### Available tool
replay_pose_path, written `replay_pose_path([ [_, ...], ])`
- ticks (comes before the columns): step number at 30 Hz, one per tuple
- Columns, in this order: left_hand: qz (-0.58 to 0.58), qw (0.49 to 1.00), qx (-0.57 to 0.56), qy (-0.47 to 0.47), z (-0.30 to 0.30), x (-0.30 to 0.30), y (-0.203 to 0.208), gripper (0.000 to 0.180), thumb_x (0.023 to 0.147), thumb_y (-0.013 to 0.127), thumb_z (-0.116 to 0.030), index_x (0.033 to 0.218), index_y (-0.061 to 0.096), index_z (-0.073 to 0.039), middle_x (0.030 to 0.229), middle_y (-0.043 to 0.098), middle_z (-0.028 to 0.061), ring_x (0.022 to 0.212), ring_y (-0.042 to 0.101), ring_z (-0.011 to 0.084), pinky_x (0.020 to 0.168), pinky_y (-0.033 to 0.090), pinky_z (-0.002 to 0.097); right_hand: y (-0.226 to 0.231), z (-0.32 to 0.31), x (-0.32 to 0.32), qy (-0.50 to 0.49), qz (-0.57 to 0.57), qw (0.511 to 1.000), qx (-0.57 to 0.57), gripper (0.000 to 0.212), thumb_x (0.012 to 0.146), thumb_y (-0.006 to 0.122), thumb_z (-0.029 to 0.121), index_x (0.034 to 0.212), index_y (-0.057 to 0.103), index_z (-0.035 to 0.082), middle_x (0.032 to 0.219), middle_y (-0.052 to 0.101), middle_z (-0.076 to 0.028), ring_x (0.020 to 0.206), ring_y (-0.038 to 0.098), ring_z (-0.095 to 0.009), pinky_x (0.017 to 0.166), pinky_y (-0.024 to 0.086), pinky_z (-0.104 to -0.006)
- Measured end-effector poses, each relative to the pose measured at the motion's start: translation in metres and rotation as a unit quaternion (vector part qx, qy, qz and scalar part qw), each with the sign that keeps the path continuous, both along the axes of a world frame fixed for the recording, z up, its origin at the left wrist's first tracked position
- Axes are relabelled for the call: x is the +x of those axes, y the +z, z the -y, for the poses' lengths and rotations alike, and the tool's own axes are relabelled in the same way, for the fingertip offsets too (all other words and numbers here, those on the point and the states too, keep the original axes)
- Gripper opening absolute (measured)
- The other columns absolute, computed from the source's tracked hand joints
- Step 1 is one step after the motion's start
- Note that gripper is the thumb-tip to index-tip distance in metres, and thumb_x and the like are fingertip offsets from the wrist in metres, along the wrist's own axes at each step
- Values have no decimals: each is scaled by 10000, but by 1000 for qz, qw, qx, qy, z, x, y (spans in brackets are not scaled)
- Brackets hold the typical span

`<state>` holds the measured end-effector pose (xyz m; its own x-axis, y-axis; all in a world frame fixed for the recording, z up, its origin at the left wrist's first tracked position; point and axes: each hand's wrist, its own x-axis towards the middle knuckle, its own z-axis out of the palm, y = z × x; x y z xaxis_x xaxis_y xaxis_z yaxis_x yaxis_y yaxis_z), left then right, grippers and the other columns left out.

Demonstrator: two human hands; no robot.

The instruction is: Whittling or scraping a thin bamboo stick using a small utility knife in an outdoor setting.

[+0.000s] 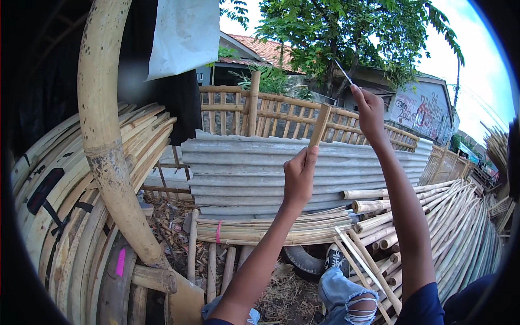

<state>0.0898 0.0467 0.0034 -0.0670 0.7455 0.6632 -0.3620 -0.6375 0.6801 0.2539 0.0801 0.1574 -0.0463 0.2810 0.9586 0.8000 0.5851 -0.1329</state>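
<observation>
My left hand (300, 176) is closed around the lower end of a short, flat piece of split bamboo (320, 125), held upright in front of me. To its right and higher up, my right hand (371, 112) is closed on a knife, its handle mostly hidden in my fist. The thin, bright knife blade (343, 72) points up and to the left, apart from the bamboo.
Corrugated sheeting (260, 168) and a bamboo fence (227, 111) stand ahead. Bamboo poles (455, 233) are piled at right, with tied strips (271, 230) in the middle. A thick pole (103, 108) rises at left beside stacked split bamboo (59, 206). A tire (303, 262) lies near my shoe.
</observation>
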Motion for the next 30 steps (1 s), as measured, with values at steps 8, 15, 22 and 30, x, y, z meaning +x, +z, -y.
replay_pose_path([
  [8,24,998,35,-37,0,-8,-5,490,966,372,-438,688,456,-44,504,319,-37,464,309,54,423,241,258,-62,38,-33,114,172,978,8,416,824,602,353,586,473,36,461,380,-124,418,399,-314,434,291,-379],
  [15,24,998,57,-29,-6,-6,-7,509,943,391,-498,692,452,-59,531,325,-46,458,292,49,419,214,242,-74,34,-41,22,303,951,54,488,794,599,491,579,437,84,495,443,-66,437,478,-275,421,305,-388],
  [22,6,999,6,54,-10,-12,-3,549,949,402,-482,680,500,-13,498,361,-11,491,327,82,455,269,292,-45,27,-44,-75,385,899,194,507,742,603,579,577,441,128,514,441,-6,436,493,-189,403,349,-317],
  [30,-23,997,35,67,6,9,1,514,981,354,-399,659,439,-8,485,320,33,467,311,103,441,265,321,74,-6,3,-68,-192,973,106,717,862,396,644,533,442,8,459,354,-80,464,349,-200,495,261,-383],
])
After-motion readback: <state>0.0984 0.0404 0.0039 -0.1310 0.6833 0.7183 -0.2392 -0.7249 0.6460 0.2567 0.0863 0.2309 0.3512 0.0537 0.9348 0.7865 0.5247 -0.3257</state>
